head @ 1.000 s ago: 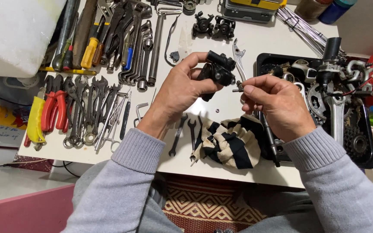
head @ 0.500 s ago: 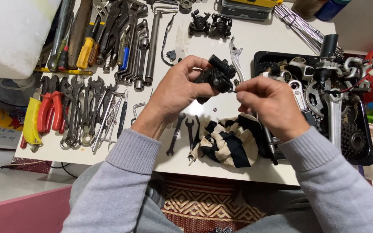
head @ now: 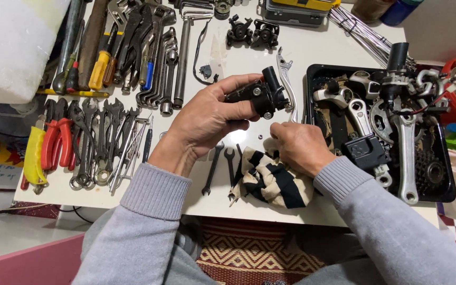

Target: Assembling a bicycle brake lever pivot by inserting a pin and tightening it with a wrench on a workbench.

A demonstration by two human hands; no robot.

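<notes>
From the head view I see my left hand (head: 207, 119) holding a black brake part (head: 257, 95) above the white surface (head: 312, 58), fingers clamped around its body, thumb on top. A silver lever (head: 286, 79) lies on the surface just behind it. My right hand (head: 299, 148) is lower, resting on a striped black-and-cream rag (head: 275, 182) near the front edge; its fingers are curled together, and I cannot tell whether they pinch anything. A small silver piece (head: 260, 137) lies on the surface just left of that hand. Small wrenches (head: 220, 163) lie beside the rag. To the right sits a black tray (head: 449, 184) of bicycle cranks and gears; to the left, red-handled pliers (head: 59, 145) and rows of spanners.
</notes>
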